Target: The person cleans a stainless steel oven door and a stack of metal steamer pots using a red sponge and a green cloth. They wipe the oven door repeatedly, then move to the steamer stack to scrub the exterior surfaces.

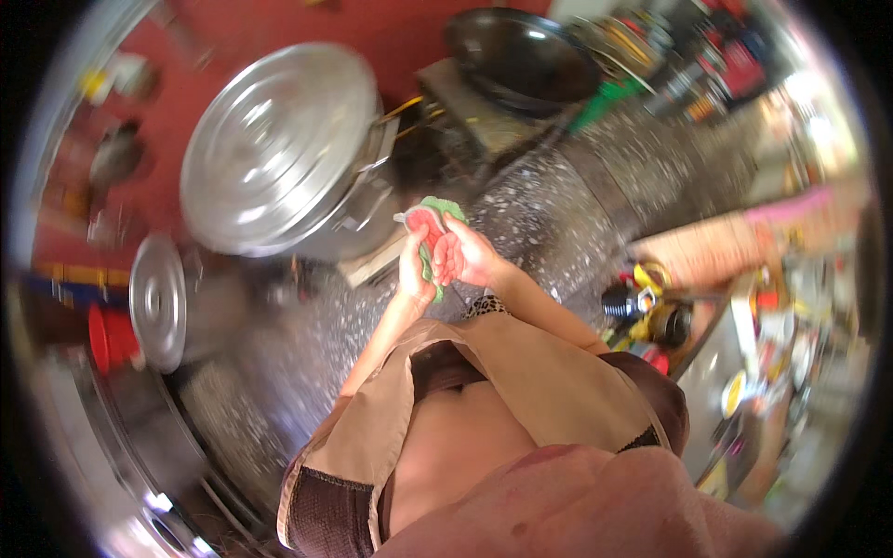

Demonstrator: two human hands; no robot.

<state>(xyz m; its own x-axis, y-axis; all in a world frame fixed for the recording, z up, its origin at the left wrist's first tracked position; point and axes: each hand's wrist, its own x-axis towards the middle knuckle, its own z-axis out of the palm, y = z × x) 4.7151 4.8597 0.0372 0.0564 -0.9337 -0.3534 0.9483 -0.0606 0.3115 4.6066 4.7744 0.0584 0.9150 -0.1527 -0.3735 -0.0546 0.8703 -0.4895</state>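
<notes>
In front of my body, both hands hold a small green and red cloth [427, 217]. My left hand [414, 273] grips its left side, with the thumb lying against the red face. My right hand [469, 257] has its palm turned partly up and its thumb at the green edge. Parts of the cloth hang below and between the hands. The fingers behind it are hidden. Just beyond, to the left, stands a large metal pot with a ridged, shiny lid [279, 146].
A dark wok [524, 61] rests on a stove block at the back. A second lidded pot [159, 303] and a red bucket [111, 338] are at left. At right, a cluttered counter [704, 376] stands beside a wooden board [704, 247]. The speckled floor [530, 216] is blurred.
</notes>
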